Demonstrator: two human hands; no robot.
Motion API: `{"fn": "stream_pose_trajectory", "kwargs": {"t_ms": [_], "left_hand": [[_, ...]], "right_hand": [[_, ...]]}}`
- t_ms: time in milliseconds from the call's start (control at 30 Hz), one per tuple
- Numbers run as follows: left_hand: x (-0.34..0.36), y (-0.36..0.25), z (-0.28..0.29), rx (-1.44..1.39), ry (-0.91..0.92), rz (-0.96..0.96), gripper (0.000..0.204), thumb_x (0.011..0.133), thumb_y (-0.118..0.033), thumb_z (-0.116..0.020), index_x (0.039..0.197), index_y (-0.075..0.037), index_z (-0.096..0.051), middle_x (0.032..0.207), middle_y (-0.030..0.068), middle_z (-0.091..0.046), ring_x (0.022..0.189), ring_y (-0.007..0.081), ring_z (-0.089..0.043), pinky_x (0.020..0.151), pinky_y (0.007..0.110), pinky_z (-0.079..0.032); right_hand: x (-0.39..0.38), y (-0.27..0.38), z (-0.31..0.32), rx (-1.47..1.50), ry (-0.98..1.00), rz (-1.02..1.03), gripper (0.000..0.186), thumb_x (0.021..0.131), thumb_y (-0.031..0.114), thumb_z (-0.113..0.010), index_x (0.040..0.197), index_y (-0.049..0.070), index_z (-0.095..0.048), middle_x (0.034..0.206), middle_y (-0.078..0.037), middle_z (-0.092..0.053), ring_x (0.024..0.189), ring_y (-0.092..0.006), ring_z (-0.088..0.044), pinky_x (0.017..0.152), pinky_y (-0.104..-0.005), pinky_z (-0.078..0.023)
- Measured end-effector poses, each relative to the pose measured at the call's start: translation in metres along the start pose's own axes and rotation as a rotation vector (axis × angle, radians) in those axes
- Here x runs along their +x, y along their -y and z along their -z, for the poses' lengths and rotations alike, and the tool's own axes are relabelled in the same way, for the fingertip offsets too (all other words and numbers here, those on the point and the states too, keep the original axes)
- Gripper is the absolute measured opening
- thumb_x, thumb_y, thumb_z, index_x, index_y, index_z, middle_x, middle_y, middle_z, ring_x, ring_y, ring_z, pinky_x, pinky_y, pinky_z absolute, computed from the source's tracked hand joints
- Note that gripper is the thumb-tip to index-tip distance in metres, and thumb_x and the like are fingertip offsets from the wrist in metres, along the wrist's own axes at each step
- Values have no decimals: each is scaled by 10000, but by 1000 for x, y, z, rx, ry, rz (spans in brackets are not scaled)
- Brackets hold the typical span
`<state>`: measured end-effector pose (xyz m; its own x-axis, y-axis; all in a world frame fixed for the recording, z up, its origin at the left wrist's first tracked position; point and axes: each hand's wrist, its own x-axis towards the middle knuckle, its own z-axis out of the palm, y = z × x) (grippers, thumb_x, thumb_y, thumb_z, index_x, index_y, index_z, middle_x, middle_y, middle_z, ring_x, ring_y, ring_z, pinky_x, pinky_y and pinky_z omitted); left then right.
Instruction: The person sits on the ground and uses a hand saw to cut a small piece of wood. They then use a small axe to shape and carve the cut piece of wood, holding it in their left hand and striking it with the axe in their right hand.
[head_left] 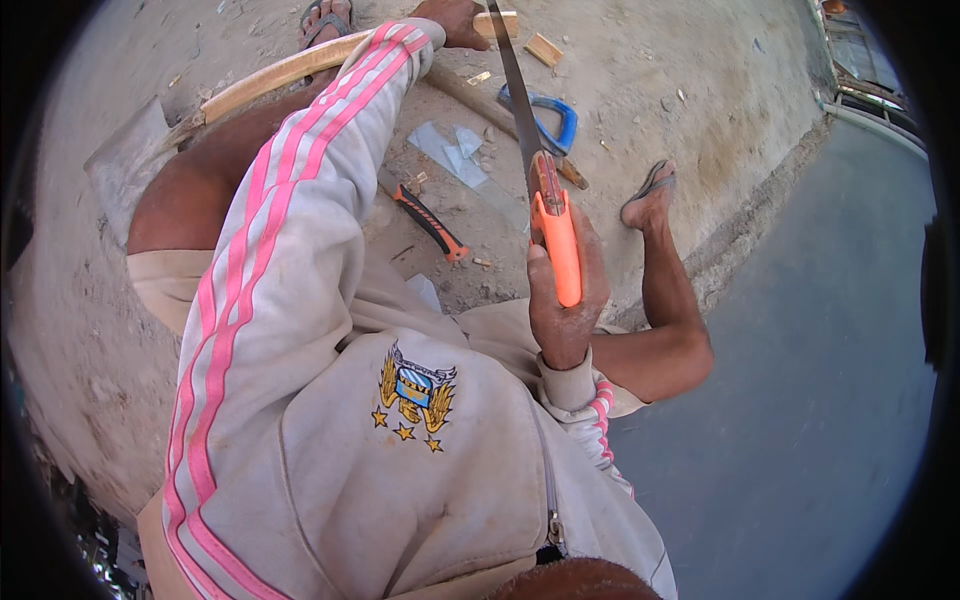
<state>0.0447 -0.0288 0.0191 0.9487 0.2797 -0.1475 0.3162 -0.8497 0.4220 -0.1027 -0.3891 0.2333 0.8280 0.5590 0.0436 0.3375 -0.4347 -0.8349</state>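
Note:
My right hand (570, 290) is wrapped round the orange handle of a handsaw (518, 95). Its blade points away from me and crosses the strip of wood near that strip's right end. At the top, my left hand (455, 20) is closed over the long, pale wooden strip (285, 75), just left of the blade. The strip runs leftward past my left leg. Whether the saw teeth touch the wood, I cannot tell. A short wooden offcut (543, 50) lies on the ground right of the blade.
A tool with a black and orange handle (430, 222) lies between my legs, its head hidden. Nearby are a blue-framed tool (560, 120), a long round stick (465, 92) and clear sheet scraps (450, 150). Smooth grey flooring (790, 350) borders the dirt on the right.

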Motion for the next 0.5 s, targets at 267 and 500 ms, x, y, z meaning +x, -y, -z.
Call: {"fn": "stream_pose_trajectory", "kwargs": {"t_ms": [267,500], "left_hand": [[6,0,13,27,-54,69,596,723,-473,-743,1229,-162,-692,1041,146,-747,943,345,-719,858,473,-560],[-2,-20,13,27,14,-1,587,749,-502,-732,1225,-163,-679,1053,146,-743,951,343,-715,856,470,-560]], "right_hand": [[14,1,-13,59,-1,11,579,826,-34,-656,1389,-43,-516,1288,-213,-624,1101,-287,-678,921,-348,-530],[-16,12,-2,-28,-4,-39,543,851,-26,-603,1387,-59,-519,1241,-164,-642,1069,-204,-648,938,-326,-510]]}}
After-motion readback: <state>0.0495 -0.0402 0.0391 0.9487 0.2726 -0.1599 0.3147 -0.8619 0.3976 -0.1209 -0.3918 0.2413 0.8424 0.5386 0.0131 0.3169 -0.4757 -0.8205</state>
